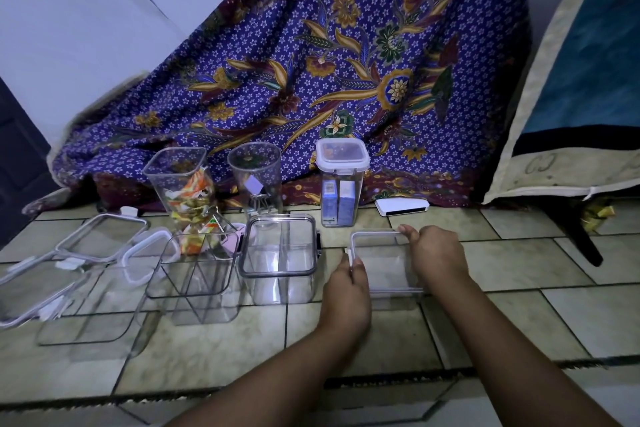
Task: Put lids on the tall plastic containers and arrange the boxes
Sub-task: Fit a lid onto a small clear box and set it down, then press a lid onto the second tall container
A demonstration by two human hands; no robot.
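- At lower centre-right of the frame, on the tiled floor (pixel 519 263), we hold a clear lid (pixel 384 253) over a low clear box (pixel 398 291).
- Left hand (pixel 346 288) grip: pinching the lid's white side latch. Right hand (pixel 436 253) grip: fingers curled over the lid's far right edge.
- Risk: uneven pressure could seat the lid skewed, so the latches miss.
- Two tall containers (pixel 180 180), upper left of centre, remain unlidded.

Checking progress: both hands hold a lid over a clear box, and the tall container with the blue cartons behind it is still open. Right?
Not quite. In the head view the tall container with the blue cartons already has its lid on. Both the left hand and right hand do hold a lid over a clear box.
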